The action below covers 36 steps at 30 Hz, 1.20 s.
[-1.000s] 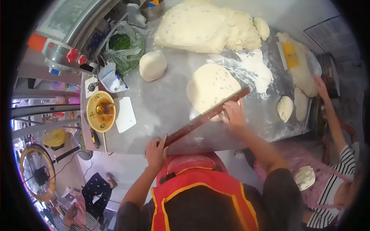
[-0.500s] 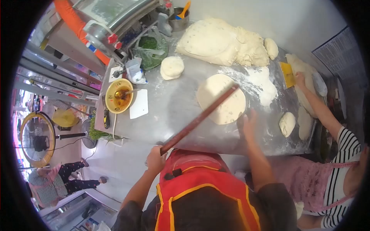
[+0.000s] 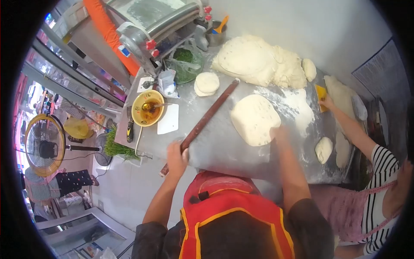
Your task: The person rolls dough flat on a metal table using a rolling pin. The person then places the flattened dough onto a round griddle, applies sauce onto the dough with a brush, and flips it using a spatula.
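My left hand [image 3: 177, 159] is wrapped round the brown rolling pin [image 3: 207, 117] near its lower end, the other end slanting up to the right over the metal table [image 3: 215, 153]. A flattened round of dough [image 3: 254, 120] lies to the right of the pin, apart from it. At the lower right edge of that round is my right hand [image 3: 280, 134], its fingers smeared by motion. A stacked dough ball [image 3: 206, 83] sits left of the pin's upper end.
Behind are a large dough mass [image 3: 254, 60] and scattered flour [image 3: 299, 110]. A yellow bowl [image 3: 148, 108] and white card [image 3: 168, 119] are on the left. At the right, a co-worker's hand [image 3: 326, 102] holds a yellow scraper [image 3: 320, 96] by more dough.
The rolling pin has swung left off the flattened dough, held only in my left hand. My right hand has let go of the pin and is now at the dough's edge.
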{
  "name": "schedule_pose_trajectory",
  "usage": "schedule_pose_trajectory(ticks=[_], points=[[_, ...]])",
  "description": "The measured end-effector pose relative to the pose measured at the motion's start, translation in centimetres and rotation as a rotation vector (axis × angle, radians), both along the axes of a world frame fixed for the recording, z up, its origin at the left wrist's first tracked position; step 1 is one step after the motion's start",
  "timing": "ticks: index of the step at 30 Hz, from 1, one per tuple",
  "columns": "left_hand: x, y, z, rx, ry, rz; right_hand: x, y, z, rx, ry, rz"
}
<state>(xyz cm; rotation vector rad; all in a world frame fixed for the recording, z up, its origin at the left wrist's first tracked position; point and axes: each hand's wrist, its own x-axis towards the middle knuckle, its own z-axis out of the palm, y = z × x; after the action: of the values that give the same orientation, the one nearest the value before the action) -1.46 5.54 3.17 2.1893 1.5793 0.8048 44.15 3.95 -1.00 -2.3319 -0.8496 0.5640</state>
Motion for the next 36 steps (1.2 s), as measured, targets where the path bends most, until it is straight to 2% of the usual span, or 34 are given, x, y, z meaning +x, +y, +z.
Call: schedule_pose_trajectory(ticks=[2, 3, 5, 6, 7, 8, 10, 12, 15, 18, 21, 25, 29, 30, 32, 34, 35, 36], points=[[3.0, 2.0, -1.3, -0.015, -0.147, -0.114, -0.6, 0.5, -0.8, 0.166, -0.458, 0.192], [5.0, 3.0, -2.0, -0.044, -0.192, -0.184, -2.5, 1.4, 1.5, 0.203, -0.367, 0.258], [10.4, 4.8, -0.1, -0.459, -0.392, -0.124, -9.2, 2.7, 9.0, 0.307, -0.183, 0.410], [13.1, 5.7, 0.0, -0.713, -0.820, -0.039, -12.1, 3.1, 10.8, 0.374, -0.089, 0.499], [15.3, 6.4, -0.3, -0.964, -1.248, 0.053, -14.4, 3.4, 10.4, 0.438, -0.320, 0.664], [16.8, 7.2, -2.5, -0.845, -1.308, -0.003, -16.3, 3.5, 10.1, 0.496, -0.557, 0.823], [18.4, 8.5, -3.8, -0.831, -1.417, 0.024, -19.0, 1.9, 13.3, 0.268, -0.147, 1.106], [17.7, 9.2, -3.4, -0.862, -1.382, 0.064, -21.1, 0.3, 16.7, 0.115, -0.063, 1.168], [15.3, 9.9, -1.4, -0.861, -1.185, 0.079, -20.4, 0.1, 22.0, 0.164, 0.023, 1.104], [14.4, 13.4, 1.6, -0.639, -0.931, -0.003, -17.2, -3.4, 11.1, 0.098, 0.134, 0.601], [17.2, 20.1, 5.5, -0.297, -0.729, -0.122, -14.6, -6.4, 9.4, 0.177, 0.067, 0.486], [24.9, 29.7, 8.7, 0.088, -0.529, -0.256, -13.2, -8.4, 8.9, 0.125, 0.111, 0.381], [31.4, 33.2, 7.3, 0.194, -0.334, -0.322, -12.7, -8.2, 8.1, 0.103, 0.133, 0.300], [31.8, 32.7, 6.6, 0.072, -0.290, -0.296, -12.2, -8.0, 7.8, 0.083, 0.146, 0.279], [29.3, 31.7, 2.8, 0.096, -0.303, -0.367, -10.8, -7.9, 6.4, 0.179, -0.016, 0.261], [24.3, 29.3, 1.7, 0.053, -0.140, -0.337, -8.5, -7.4, 5.8, 0.242, -0.056, 0.217], [21.8, 28.4, 1.5, -0.038, -0.158, -0.329, -6.9, -7.0, 4.9, 0.229, -0.091, 0.190], [18.9, 28.1, -1.1, 0.057, -0.044, -0.260, -5.2, -6.5, 3.8, 0.216, -0.127, 0.171]])
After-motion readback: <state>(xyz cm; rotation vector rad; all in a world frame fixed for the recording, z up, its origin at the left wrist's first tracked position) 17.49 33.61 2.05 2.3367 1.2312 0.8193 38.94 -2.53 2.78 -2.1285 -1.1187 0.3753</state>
